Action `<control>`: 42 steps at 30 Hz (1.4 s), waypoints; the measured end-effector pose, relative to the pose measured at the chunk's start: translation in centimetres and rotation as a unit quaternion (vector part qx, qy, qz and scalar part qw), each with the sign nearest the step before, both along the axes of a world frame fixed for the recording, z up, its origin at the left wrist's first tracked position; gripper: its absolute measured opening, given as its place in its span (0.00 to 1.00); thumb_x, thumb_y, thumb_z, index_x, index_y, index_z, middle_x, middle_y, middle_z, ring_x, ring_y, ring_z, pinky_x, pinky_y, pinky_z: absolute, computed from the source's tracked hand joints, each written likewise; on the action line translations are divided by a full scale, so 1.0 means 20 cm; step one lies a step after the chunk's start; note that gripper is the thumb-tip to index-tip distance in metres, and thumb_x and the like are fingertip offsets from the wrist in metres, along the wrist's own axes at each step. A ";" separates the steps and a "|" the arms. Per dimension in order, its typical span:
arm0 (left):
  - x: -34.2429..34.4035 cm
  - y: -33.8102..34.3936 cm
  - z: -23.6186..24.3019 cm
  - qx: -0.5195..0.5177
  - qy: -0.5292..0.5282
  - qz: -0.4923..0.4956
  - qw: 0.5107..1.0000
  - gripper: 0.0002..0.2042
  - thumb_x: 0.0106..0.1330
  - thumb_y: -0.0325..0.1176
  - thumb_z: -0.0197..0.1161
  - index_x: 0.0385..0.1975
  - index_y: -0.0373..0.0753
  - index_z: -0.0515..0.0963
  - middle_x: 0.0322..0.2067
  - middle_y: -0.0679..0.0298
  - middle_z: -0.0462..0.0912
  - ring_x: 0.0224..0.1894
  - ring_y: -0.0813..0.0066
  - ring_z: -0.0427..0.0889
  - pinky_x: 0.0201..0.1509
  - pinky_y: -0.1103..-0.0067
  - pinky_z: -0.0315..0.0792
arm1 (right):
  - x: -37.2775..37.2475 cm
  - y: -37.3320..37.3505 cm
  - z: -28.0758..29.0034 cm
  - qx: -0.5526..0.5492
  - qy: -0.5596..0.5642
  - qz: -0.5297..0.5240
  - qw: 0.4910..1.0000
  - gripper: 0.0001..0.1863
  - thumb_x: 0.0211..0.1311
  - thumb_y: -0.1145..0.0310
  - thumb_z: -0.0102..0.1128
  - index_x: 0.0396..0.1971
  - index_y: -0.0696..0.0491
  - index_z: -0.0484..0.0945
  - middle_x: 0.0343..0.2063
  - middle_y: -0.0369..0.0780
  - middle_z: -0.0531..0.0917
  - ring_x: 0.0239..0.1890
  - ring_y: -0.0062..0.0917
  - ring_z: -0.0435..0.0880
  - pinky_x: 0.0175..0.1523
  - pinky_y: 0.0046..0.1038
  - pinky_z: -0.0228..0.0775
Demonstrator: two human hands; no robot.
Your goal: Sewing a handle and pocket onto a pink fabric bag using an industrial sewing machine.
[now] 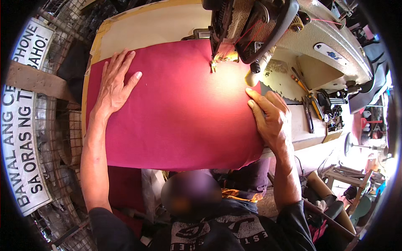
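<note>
A large magenta-red piece of cloth [176, 113] covers most of the sewing table and hangs over its near edge. My left hand [112, 88] lies flat on the cloth's left part, fingers stretched forward and thumb apart. At the right edge, my right hand [273, 116] has thumb and index finger closed on the cloth, the other fingers curled. Between the hands and farther back, the presser foot [214, 67] of a sewing machine [289, 35] stands at the cloth's far edge. A lit lamp [252, 78] shines on the cloth just beyond my right fingertips.
Orange-and-black handled tools [314, 108] and small metal parts [334, 119] lie on the table right of my right hand. The bare tabletop [155, 23] extends behind the cloth. A wire mesh [46, 125] with white signs [21, 154] stands at the left.
</note>
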State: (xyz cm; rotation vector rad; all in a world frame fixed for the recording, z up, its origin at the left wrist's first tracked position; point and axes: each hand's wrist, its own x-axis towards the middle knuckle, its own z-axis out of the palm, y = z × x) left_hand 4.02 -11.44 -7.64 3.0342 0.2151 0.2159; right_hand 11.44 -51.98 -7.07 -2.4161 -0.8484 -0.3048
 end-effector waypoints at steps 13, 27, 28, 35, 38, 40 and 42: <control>-0.02 0.17 0.03 0.002 0.005 0.014 1.000 0.33 0.75 0.58 0.48 0.76 0.49 0.59 0.77 0.61 0.53 0.80 0.59 0.45 0.82 0.59 0.39 | 0.05 0.15 -0.04 0.026 -0.028 0.035 0.999 0.10 0.57 0.69 0.70 0.40 0.50 0.86 0.26 0.37 0.74 0.32 0.34 0.75 0.40 0.36 0.69; 0.00 0.14 0.03 -0.001 -0.013 0.002 1.000 0.33 0.75 0.58 0.50 0.74 0.43 0.62 0.75 0.54 0.57 0.79 0.54 0.51 0.81 0.58 0.44 | 0.06 0.13 -0.05 0.041 -0.023 0.035 0.998 0.07 0.58 0.71 0.68 0.38 0.49 0.85 0.25 0.37 0.73 0.31 0.35 0.74 0.39 0.37 0.67; 0.00 0.14 0.03 0.000 -0.014 0.001 1.000 0.33 0.75 0.58 0.50 0.74 0.43 0.62 0.75 0.54 0.57 0.79 0.54 0.51 0.81 0.58 0.44 | 0.06 0.14 -0.05 0.043 -0.024 0.033 0.998 0.07 0.58 0.71 0.68 0.38 0.49 0.85 0.25 0.37 0.73 0.31 0.35 0.74 0.39 0.37 0.67; 0.01 0.14 0.02 0.009 -0.045 -0.006 0.999 0.31 0.75 0.53 0.53 0.73 0.42 0.64 0.74 0.52 0.59 0.77 0.51 0.55 0.80 0.57 0.48 | 0.05 0.13 -0.05 0.059 -0.031 0.030 0.997 0.11 0.59 0.70 0.68 0.42 0.47 0.86 0.24 0.37 0.73 0.31 0.35 0.75 0.39 0.37 0.68; -0.01 0.13 0.02 0.057 -0.129 -0.005 0.990 0.28 0.75 0.47 0.56 0.70 0.39 0.67 0.72 0.51 0.62 0.74 0.50 0.60 0.77 0.56 0.54 | 0.05 0.12 -0.05 0.067 -0.040 0.041 0.996 0.13 0.58 0.69 0.68 0.44 0.46 0.86 0.24 0.38 0.73 0.31 0.35 0.75 0.39 0.37 0.69; -0.03 0.15 0.00 0.136 -0.218 -0.009 0.966 0.24 0.74 0.40 0.58 0.65 0.36 0.70 0.69 0.50 0.66 0.70 0.49 0.67 0.73 0.56 0.62 | 0.06 0.13 -0.08 0.081 -0.053 0.048 0.994 0.14 0.60 0.71 0.67 0.46 0.48 0.87 0.23 0.40 0.74 0.29 0.35 0.77 0.38 0.36 0.70; -0.11 0.17 0.04 0.131 -0.211 0.016 0.968 0.24 0.74 0.40 0.58 0.65 0.35 0.70 0.69 0.49 0.66 0.69 0.48 0.68 0.72 0.57 0.63 | 0.06 0.12 -0.10 0.084 -0.071 0.047 0.993 0.14 0.60 0.70 0.66 0.46 0.48 0.87 0.24 0.40 0.75 0.30 0.35 0.77 0.38 0.37 0.70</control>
